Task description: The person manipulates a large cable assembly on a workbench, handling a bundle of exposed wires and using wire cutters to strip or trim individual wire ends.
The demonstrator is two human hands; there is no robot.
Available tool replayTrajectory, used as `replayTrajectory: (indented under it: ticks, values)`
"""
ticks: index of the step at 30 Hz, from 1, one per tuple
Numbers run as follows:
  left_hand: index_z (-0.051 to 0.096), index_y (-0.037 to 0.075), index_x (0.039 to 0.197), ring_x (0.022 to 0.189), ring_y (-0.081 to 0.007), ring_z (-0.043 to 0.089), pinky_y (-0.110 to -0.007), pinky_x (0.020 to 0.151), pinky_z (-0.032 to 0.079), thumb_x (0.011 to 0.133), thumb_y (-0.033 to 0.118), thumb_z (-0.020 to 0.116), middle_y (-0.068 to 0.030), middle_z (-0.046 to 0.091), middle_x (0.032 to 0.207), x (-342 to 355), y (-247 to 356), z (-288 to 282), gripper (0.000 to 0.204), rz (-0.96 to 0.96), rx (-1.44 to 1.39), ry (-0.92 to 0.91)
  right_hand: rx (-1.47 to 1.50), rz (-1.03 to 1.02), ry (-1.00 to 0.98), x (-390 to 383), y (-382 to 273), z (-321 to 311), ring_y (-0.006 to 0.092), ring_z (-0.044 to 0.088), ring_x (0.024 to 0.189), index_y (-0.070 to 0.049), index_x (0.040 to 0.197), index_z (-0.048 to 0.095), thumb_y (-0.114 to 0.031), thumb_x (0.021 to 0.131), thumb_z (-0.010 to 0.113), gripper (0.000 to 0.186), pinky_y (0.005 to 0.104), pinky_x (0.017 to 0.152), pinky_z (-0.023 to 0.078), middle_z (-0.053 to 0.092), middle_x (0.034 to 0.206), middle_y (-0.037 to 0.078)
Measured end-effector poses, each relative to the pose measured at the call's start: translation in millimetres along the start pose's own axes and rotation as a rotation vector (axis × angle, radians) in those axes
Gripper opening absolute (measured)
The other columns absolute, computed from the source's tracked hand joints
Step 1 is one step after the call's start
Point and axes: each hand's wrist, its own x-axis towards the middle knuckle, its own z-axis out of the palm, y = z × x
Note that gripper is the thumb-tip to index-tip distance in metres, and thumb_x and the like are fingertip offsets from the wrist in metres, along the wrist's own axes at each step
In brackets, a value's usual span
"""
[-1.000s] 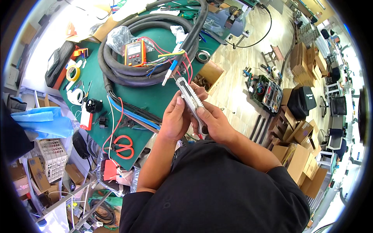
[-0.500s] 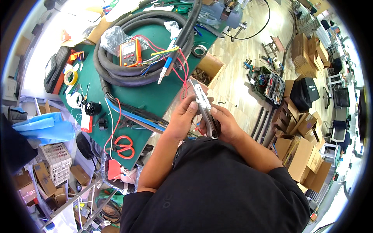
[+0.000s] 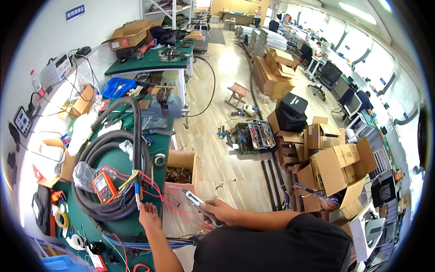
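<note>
A silver utility knife [image 3: 195, 199] is gripped in my right hand [image 3: 222, 212], its blade pointing up and left, off the right edge of the bench. My left hand [image 3: 150, 217] has its fingers stretched out and partly spread. They are at the white tip of a blue-sleeved wire [image 3: 137, 194] on a thick black cable [image 3: 137, 131]; whether they touch it is hard to see. The cable lies coiled on the green bench [image 3: 156, 177]. Inside the coil rests an orange multimeter [image 3: 104, 187], with thin red test leads [image 3: 156, 186] running past my left hand.
Beyond the bench edge stands a wooden box [image 3: 181, 158] with scraps. An open toolbox [image 3: 253, 136] lies on the floor, and cardboard boxes [image 3: 337, 167] are piled at right. Tape rolls [image 3: 61, 219] and red-handled scissors [image 3: 141, 267] sit on the near bench. People work farther back.
My left hand has come off the utility knife and moved left to the cable's wire end. The knife stays in my right hand. The view has tilted up, showing more of the room.
</note>
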Motion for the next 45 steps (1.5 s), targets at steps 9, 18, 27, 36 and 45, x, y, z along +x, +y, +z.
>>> replayTrajectory:
  ticks: [9, 18, 27, 36, 45]
  values:
    - [0.059, 0.001, 0.108, 0.085, -0.0162, 0.057, -0.029, 0.077, 0.051, 0.094, 0.039, 0.067, -0.0036, 0.056, 0.091, 11, 0, 16, 0.041, 0.032, -0.181, 0.03, 0.01, 0.027, 0.111, -7, -3, -9, 0.0128, 0.061, 0.066, -0.002, 0.106, 0.06, -0.035, 0.1, 0.054, 0.035, 0.0283, 0.059, 0.048, 0.064, 0.081, 0.006]
    - [0.063, 0.006, 0.11, 0.08, -0.0098, 0.056, -0.023, 0.073, 0.049, 0.098, 0.034, 0.061, 0.0005, 0.058, 0.09, 3, -3, 23, 0.031, 0.07, -0.179, 0.021, -0.043, 0.04, 0.144, 2, 1, -12, 0.0118, 0.06, 0.063, 0.0, 0.102, 0.061, -0.035, 0.101, 0.054, 0.036, 0.0284, 0.056, 0.046, 0.064, 0.079, 0.006]
    - [0.062, 0.01, 0.13, 0.079, -0.0042, 0.047, -0.019, 0.076, 0.046, 0.102, 0.031, 0.052, 0.0067, 0.061, 0.104, 5, -11, 33, 0.036, 0.125, -0.151, -0.053, -0.067, 0.061, 0.159, 10, 3, -10, 0.0118, 0.06, 0.063, 0.0, 0.101, 0.062, -0.035, 0.101, 0.053, 0.036, 0.0284, 0.056, 0.046, 0.065, 0.08, 0.007]
    - [0.065, 0.006, 0.123, 0.08, -0.0066, 0.045, -0.021, 0.078, 0.045, 0.106, 0.032, 0.043, 0.0048, 0.063, 0.11, -16, -13, 62, 0.038, 0.161, -0.138, -0.033, -0.061, 0.065, 0.198, 13, 4, -21, 0.0128, 0.061, 0.064, 0.001, 0.099, 0.063, -0.035, 0.1, 0.054, 0.037, 0.0288, 0.057, 0.046, 0.067, 0.08, 0.008]
    - [0.06, -0.001, 0.125, 0.082, -0.0093, 0.052, -0.023, 0.074, 0.046, 0.103, 0.019, 0.05, -0.0067, 0.066, 0.115, 11, -24, 50, 0.032, 0.225, -0.116, -0.107, -0.054, 0.113, 0.269, 13, 4, -20, 0.0145, 0.06, 0.061, 0.002, 0.101, 0.061, -0.032, 0.097, 0.059, 0.034, 0.0293, 0.055, 0.047, 0.065, 0.076, 0.008]
